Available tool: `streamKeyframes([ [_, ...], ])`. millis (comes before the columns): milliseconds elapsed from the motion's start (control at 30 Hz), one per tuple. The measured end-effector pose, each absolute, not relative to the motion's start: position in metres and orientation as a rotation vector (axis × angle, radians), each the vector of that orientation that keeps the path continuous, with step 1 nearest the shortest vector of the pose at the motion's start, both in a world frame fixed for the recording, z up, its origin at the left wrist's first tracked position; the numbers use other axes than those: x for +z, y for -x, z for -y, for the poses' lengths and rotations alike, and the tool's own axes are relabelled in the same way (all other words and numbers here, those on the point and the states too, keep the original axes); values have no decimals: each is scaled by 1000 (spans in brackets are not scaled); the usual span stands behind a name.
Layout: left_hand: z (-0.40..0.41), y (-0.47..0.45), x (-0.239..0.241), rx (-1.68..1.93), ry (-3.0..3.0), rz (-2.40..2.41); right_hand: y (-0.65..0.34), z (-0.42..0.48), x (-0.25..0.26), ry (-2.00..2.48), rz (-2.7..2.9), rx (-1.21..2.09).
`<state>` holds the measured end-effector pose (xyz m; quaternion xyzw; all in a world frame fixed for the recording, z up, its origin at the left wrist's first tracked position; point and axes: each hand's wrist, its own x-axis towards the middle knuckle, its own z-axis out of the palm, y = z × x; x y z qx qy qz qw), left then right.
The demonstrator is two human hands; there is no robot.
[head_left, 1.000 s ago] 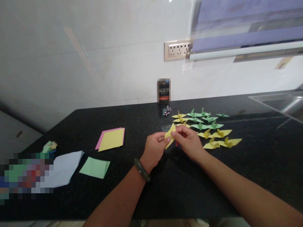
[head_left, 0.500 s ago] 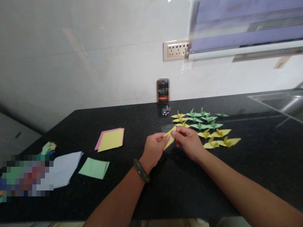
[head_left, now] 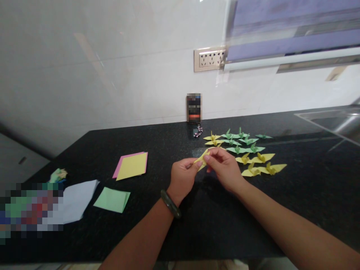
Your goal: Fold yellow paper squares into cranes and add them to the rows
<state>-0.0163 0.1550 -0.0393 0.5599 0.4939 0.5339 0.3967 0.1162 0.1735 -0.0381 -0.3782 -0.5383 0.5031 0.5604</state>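
Both my hands meet over the middle of the black counter (head_left: pixel 213 225). My left hand (head_left: pixel 182 176), with a dark bangle on its wrist, and my right hand (head_left: pixel 223 167) each pinch the same folded yellow paper (head_left: pixel 201 159), held just above the surface. The paper is narrow and partly hidden by my fingers. Right behind my right hand lie several finished paper cranes (head_left: pixel 247 150), green ones and yellow ones, in rows.
A yellow sheet on a pink one (head_left: pixel 131 165) lies to the left. Nearer me are a folded green sheet (head_left: pixel 112 200) and a pale blue sheet (head_left: pixel 77 200). A small crumpled paper (head_left: pixel 58 174) sits at far left. A sink edge (head_left: pixel 329 120) is at right.
The yellow paper stood upright between my fingers a second ago; now it is flatter and narrower. My hands have hardly shifted.
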Motion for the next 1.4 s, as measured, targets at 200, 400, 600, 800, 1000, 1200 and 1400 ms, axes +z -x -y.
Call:
streamKeyframes([
  [200, -156, 16, -43, 1375, -1377, -1257, -112, -172, -38, 873, 1112, 1303],
  [400, -157, 17, -44, 1360, -1391, -1223, -112, -173, -37, 832, 972, 1408],
  [600, -156, 17, -41, 1356, -1459, -1207, -112, -172, -34, 868, 1005, 1505],
  [800, -157, 16, -44, 1241, -1406, -1168, -114, -174, -37, 890, 1045, 1425],
  [1000, -154, 15, -35, 1079, -1274, -1173, -115, -174, -38, 928, 1081, 1336],
  [1200, -153, 15, -31, 1077, -1344, -1199, -115, -172, -35, 963, 1117, 1280],
  [1400, -154, 17, -30, 1016, -1384, -1147, -115, -171, -35, 984, 1158, 1266],
])
